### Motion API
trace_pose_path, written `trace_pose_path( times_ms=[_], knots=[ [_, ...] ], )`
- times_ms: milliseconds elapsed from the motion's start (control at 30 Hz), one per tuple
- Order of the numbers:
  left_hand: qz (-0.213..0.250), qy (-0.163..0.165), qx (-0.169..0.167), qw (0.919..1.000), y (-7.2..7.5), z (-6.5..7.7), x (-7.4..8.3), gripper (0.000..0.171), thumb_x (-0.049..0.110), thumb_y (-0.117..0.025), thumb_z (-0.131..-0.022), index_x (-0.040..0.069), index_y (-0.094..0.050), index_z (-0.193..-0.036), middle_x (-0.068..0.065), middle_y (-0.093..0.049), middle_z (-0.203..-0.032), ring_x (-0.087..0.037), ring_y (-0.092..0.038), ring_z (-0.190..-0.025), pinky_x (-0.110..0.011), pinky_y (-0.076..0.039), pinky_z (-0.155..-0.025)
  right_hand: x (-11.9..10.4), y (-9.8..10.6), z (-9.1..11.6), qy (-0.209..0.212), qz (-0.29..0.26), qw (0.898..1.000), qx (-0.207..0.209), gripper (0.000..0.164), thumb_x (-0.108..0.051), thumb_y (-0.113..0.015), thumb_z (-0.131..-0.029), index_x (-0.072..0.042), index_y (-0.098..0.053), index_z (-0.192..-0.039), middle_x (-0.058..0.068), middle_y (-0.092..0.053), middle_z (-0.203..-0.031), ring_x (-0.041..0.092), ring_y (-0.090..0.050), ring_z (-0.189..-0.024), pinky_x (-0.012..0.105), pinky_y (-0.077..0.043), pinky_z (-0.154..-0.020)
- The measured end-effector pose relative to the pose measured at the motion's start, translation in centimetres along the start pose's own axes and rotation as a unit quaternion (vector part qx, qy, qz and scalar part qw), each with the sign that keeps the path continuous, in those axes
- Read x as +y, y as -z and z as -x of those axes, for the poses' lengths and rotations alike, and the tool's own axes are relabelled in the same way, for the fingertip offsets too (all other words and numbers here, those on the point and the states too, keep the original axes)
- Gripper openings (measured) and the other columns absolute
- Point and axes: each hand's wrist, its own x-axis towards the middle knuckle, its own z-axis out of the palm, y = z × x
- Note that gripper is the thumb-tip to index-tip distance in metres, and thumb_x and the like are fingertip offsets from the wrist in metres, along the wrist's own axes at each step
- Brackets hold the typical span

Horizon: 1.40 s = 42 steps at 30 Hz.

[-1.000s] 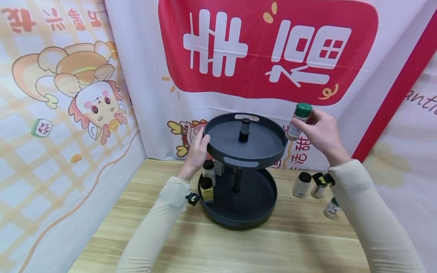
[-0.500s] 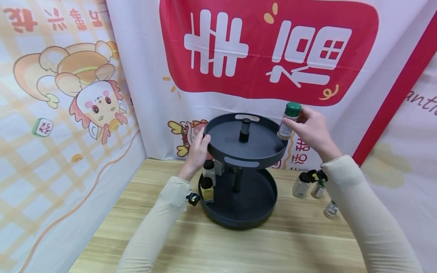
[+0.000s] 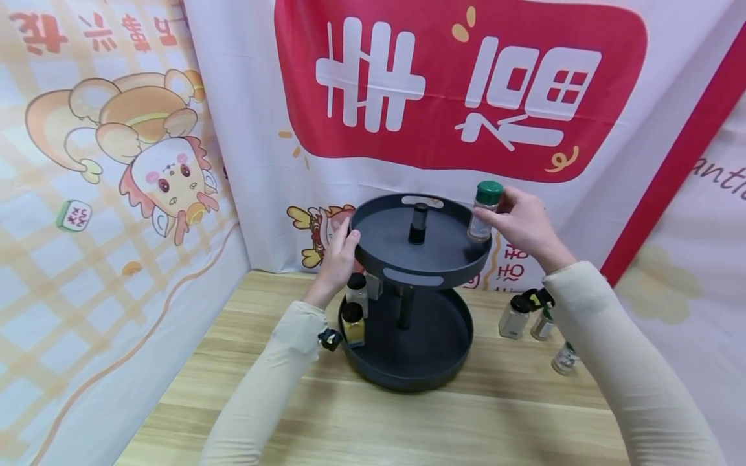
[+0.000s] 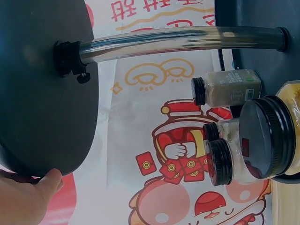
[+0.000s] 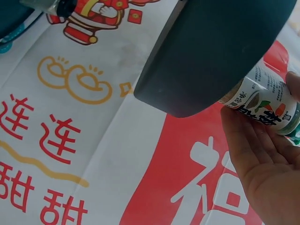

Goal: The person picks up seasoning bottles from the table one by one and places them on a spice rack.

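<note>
A dark grey two-tier round tray has an upper tier (image 3: 384, 252) and a lower tier (image 3: 402, 378) joined by a post. My left hand (image 3: 340, 259) holds the upper tier's left rim; in the left wrist view its thumb (image 4: 51, 182) lies against the edge. My right hand (image 3: 527, 223) pinches a green-capped spice jar (image 3: 480, 223), nearly upright at the right inside of the upper tier. The right wrist view shows the jar's printed label (image 5: 267, 101) partly behind the tier's wall. Black-capped jars, one yellow-filled (image 3: 353, 327), stand at the left of the lower tier.
On the wooden table (image 3: 373, 427), right of the tray, stand a black-capped jar (image 3: 515, 317), a small green-capped jar (image 3: 542, 325) and another jar (image 3: 564, 359) partly covered by the right sleeve. A printed cloth (image 3: 245, 129) hangs close behind the tray.
My right hand has carried the green-capped spice jar leftward from beyond the upper tier's right rim to over its inside, then slightly lower. The left hand stays on the rim.
</note>
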Motion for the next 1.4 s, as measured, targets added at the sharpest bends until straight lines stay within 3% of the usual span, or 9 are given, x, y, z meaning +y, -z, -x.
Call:
trace_pose_path(
  times_ms=[367, 767, 1400],
  knots=[
    [0.005, 0.000, -0.004, 1.0000, 0.2, 0.0, 0.0, 0.058, 0.038, -0.028, -0.103, 0.015, -0.010, -0.153, -0.008, -0.009, -0.157, -0.019, -0.008, -0.142, -0.040, -0.011, -0.113, 0.4, -0.7, -1.1, -0.006, 0.013, 0.999, -0.031, 0.053, -0.046, -0.069, -0.083, -0.008, -0.056, -0.118, 0.012, -0.060, -0.104, 0.028, -0.054, -0.089, 0.043, -0.049, -0.075],
    [0.005, 0.002, -0.004, 1.0000, 0.1, -0.1, -0.1, 0.061, 0.039, -0.029, -0.102, 0.011, -0.011, -0.153, -0.009, -0.010, -0.157, -0.020, -0.009, -0.142, -0.040, -0.012, -0.113, 1.3, -1.3, -2.1, -0.025, -0.004, 0.999, -0.028, 0.054, -0.045, -0.069, -0.083, -0.006, -0.055, -0.118, 0.014, -0.059, -0.110, 0.030, -0.053, -0.094, 0.047, -0.048, -0.083],
    [-0.005, 0.003, 0.005, 1.0000, 0.1, 0.0, 0.0, 0.057, 0.033, -0.031, -0.102, 0.012, -0.013, -0.153, -0.010, -0.013, -0.156, -0.022, -0.012, -0.141, -0.042, -0.014, -0.113, 1.9, -2.0, -2.2, -0.056, -0.013, 0.998, -0.021, 0.054, -0.044, -0.069, -0.084, -0.004, -0.055, -0.118, 0.016, -0.059, -0.109, 0.031, -0.051, -0.095, 0.046, -0.048, -0.081]
  ],
)
